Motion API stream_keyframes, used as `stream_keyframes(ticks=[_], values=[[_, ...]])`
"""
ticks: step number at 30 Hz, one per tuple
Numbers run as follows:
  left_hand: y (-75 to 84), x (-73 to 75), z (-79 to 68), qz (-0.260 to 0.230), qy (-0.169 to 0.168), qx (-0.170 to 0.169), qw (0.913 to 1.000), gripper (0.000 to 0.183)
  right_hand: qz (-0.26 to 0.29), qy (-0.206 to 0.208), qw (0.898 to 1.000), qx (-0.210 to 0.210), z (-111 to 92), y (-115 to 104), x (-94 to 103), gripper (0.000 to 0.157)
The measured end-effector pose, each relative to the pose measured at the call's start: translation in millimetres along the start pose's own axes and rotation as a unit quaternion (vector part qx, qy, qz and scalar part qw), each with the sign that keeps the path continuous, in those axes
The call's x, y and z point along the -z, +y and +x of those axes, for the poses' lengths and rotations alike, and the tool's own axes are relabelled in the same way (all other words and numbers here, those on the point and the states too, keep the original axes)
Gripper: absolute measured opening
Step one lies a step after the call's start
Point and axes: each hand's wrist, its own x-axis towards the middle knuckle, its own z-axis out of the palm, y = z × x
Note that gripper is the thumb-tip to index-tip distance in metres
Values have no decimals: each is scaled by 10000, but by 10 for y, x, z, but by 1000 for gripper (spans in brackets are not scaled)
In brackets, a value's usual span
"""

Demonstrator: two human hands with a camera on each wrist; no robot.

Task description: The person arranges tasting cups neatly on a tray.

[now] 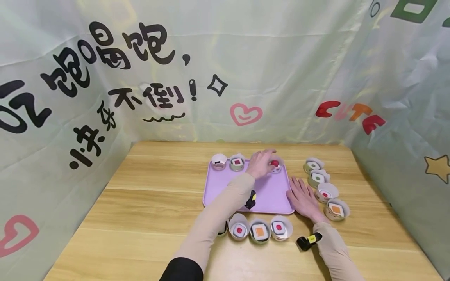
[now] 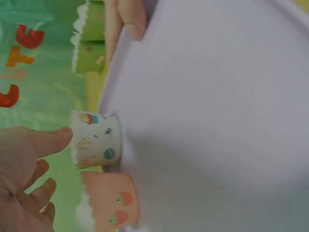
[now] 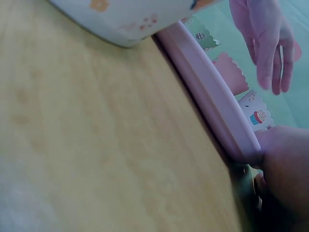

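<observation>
My left hand point(image 1: 260, 164) hovers over the far right part of the purple tray point(image 1: 267, 195), fingers loosely extended. In the left wrist view its thumb is close to the rim of a white patterned paper cup point(image 2: 96, 138); contact is unclear. Beside that cup stands an orange-pink cup with strawberries point(image 2: 113, 199), hidden behind the hand in the head view. A red piece point(image 1: 274, 163) shows in the white cup. My right hand point(image 1: 305, 200) lies flat at the tray's right edge, fingertips touching the rim.
Two more cups, one pinkish point(image 1: 219, 162) and one greenish point(image 1: 237, 163), stand at the tray's far left. Several filled cups point(image 1: 336, 210) line the table right of my right hand. Others point(image 1: 259, 231) form a row before the tray, one partly behind my left sleeve.
</observation>
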Motion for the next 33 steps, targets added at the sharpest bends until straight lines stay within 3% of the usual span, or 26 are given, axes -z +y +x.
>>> stream_keyframes(ticks=[9, 15, 20, 28, 33], values=[[-79, 381, -246, -1274, -102, -341, 9912, 61, 18, -50, 10000, -64, 1, 37, -4, 61], [-164, 622, -495, -1452, 75, -290, 9889, 62, 8, -104, 9999, -61, 4, 30, -6, 62], [-355, 774, -758, -1548, 303, -185, 9873, 59, 25, -86, 9999, -51, 10, 22, -3, 62], [-963, 837, -1267, -1794, 951, 630, 9771, 55, -24, -76, 10000, -44, 30, 38, -15, 62], [-1255, 789, -1571, -1292, 645, 1303, 9809, 62, -27, -90, 9999, -66, 21, 37, -17, 62]])
